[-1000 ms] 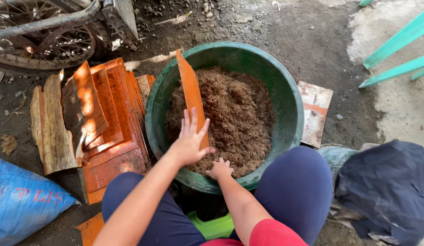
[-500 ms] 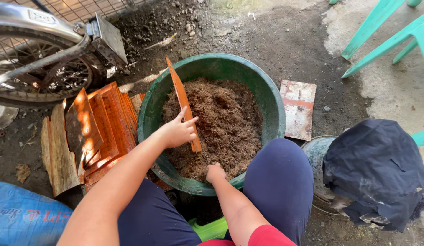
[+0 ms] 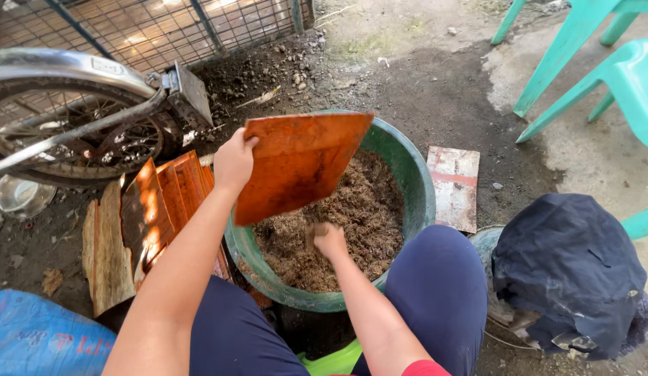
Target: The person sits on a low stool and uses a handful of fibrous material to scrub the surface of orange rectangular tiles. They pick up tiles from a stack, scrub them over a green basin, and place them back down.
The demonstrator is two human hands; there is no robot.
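The left hand (image 3: 233,161) grips an orange flat board (image 3: 296,163) tilted over the green tub (image 3: 421,202), while the right hand (image 3: 329,240), closed, digs the brown fibrous compost (image 3: 366,216) at six o'clock.

An orange, rust-stained flat panel (image 3: 299,163) (roughly rectangular, its face toward the camera) tilts above the near-left rim of a round green tub (image 3: 418,188). The tub sits on bare dirt, about half full of brown, fibrous, crumbly material (image 3: 359,223) heaped unevenly inside, partly hidden by the panel.
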